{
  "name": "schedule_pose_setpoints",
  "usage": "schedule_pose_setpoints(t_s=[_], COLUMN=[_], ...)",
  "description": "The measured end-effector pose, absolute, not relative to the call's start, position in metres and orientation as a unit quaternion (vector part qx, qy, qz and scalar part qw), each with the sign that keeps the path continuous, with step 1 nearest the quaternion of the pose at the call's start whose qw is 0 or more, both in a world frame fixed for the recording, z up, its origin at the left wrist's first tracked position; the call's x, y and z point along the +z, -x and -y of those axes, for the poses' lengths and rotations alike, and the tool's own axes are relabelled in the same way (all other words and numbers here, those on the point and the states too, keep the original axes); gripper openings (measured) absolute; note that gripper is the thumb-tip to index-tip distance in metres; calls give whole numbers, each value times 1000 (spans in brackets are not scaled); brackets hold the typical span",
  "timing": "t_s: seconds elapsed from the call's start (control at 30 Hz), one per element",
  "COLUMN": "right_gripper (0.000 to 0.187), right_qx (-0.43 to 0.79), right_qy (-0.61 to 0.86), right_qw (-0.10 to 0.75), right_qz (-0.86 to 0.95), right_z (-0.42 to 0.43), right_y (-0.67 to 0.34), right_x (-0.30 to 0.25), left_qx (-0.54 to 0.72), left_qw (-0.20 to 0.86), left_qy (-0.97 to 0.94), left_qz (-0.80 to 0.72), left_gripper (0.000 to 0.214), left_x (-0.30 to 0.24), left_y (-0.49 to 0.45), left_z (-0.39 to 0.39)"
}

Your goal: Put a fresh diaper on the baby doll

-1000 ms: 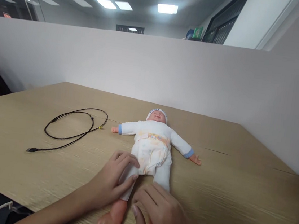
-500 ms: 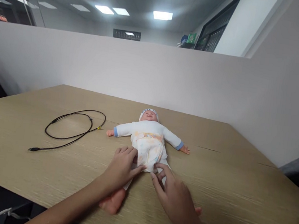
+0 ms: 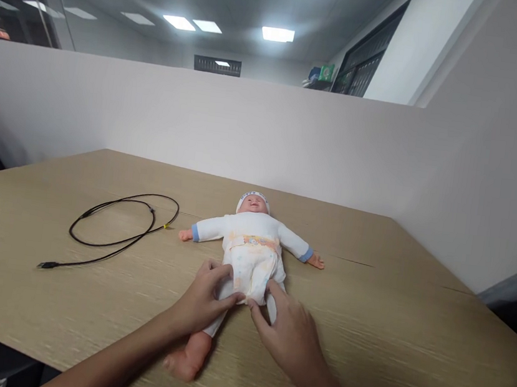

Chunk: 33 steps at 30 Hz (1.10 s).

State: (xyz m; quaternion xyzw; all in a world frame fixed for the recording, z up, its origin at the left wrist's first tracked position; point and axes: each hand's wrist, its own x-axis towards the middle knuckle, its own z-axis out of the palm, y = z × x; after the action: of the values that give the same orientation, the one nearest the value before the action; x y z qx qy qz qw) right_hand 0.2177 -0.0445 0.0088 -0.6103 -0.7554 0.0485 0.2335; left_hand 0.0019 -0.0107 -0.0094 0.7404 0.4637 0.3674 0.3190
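Observation:
A baby doll in white clothes with blue cuffs and a printed cap lies on its back, arms spread. Around its hips is a white diaper with an orange printed waistband. My left hand grips the diaper's lower edge by the doll's leg on the left side, thumb near the crotch. On the other side my right hand has its thumb and forefinger on the diaper's leg edge. The other fingers of that hand are curled. One bare doll foot shows beside my left forearm; my right hand hides the other leg's lower part.
A looped black cable with a plug end lies left of the doll on the wooden table. Behind the table rises a white partition wall. The table's front edge runs along the lower left.
My hands still work at the diaper's lower edges, and my right thumb has shifted left toward the crotch. More of the doll's left-side foot shows. The whole view has tilted slightly upward.

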Motion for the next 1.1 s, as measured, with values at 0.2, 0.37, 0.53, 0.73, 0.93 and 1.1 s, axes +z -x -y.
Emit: schedule_pose_setpoints(t_s=[0.2, 0.37, 0.53, 0.73, 0.93, 1.1], right_gripper=[31, 35, 33, 26, 38, 50], right_qx=[101, 125, 126, 156, 383, 502], right_qy=[606, 629, 640, 618, 549, 473], right_qw=[328, 341, 345, 271, 363, 458], right_qz=[718, 687, 675, 721, 648, 561], right_z=[34, 42, 46, 48, 35, 12], right_y=[-231, -237, -237, -240, -242, -238], right_x=[0, -4, -3, 10, 14, 11], left_qx=[463, 435, 370, 380, 437, 452], left_qw=[400, 406, 350, 437, 598, 663], left_qy=[-661, -651, -689, -668, -547, -447], left_qz=[-434, -471, -517, -468, -390, -396], left_gripper=[40, 41, 40, 37, 42, 55], left_x=[-28, -27, -24, -25, -25, -16], left_y=[-5, -3, 4, 3, -5, -11], left_z=[1, 4, 7, -2, -6, -7])
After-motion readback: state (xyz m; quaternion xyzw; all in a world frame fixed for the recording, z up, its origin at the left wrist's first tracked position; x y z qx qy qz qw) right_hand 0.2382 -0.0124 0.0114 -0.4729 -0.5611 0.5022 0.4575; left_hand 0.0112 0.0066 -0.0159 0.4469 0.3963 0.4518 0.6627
